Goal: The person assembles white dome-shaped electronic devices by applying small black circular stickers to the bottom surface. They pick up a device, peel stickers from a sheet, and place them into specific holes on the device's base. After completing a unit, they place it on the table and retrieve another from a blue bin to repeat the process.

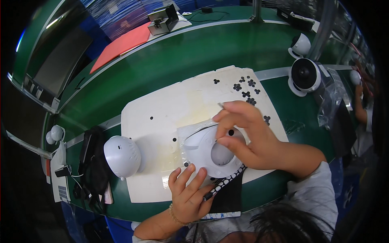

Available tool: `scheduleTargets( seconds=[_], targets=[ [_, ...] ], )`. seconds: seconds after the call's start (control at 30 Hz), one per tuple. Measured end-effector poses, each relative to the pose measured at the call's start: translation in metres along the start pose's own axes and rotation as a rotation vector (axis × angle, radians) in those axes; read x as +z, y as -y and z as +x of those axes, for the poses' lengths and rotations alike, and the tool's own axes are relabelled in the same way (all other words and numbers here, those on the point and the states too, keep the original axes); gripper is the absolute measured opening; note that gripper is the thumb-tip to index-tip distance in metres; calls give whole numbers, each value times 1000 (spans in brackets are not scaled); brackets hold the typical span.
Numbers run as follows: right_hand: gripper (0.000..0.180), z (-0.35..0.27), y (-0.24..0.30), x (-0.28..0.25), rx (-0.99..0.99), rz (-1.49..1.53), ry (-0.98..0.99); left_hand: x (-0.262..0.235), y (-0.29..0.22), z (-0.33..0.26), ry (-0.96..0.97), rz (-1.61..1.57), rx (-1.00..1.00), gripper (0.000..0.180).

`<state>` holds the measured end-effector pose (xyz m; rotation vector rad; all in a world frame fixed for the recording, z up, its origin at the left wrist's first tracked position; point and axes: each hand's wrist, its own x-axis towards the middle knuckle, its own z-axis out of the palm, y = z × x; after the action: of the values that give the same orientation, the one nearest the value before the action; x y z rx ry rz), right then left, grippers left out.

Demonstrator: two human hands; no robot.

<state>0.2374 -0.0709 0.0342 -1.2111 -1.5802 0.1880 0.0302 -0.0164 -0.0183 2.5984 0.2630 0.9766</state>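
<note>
Right hand: my right hand (247, 135) is pinched around thin metal tweezers (221, 106), thumb and fingertips closed on them, poised over the white round housing (204, 150).
Left hand: my left hand (188, 194) presses flat on the near edge of the housing, fingers spread, gripping nothing that I can make out; a bead bracelet (175, 215) sits on the wrist.
Housing: it lies on the white mat (158, 117) in the middle of the green counter (170, 60), wrapped in clear film, with a small black dot (231, 132) on its face just beside my right fingertips.
In the way: my right hand covers the right half of the housing.
On the mat: black foam pads (246, 87) are scattered at the far right corner; a white dome part (121, 156) rests at the left edge.
Near edge: a black sheet with white dots (227, 184) pokes out under the housing.
Left: a black bundle with cables (93, 166) lies beside the dome.
Right: a white round camera unit (304, 76) stands near a clear plastic bag (330, 101).
Far side: a red folder (121, 44) and a small black-and-silver box (162, 19) sit well apart from me.
</note>
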Motion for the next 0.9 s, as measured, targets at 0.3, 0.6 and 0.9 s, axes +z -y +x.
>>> scheduleTargets(
  seconds=[0.3, 0.6, 0.9],
  targets=[
    [53, 5, -4, 10, 56, 65, 80, -1, 0, 0, 14, -2, -6, 21],
    [32, -8, 20, -5, -162, -623, 188, -1, 6, -2, 43, 15, 53, 26],
    [6, -29, 17, 6, 55, -147, 174, 2, 4, 0, 9, 18, 48, 26]
  ],
)
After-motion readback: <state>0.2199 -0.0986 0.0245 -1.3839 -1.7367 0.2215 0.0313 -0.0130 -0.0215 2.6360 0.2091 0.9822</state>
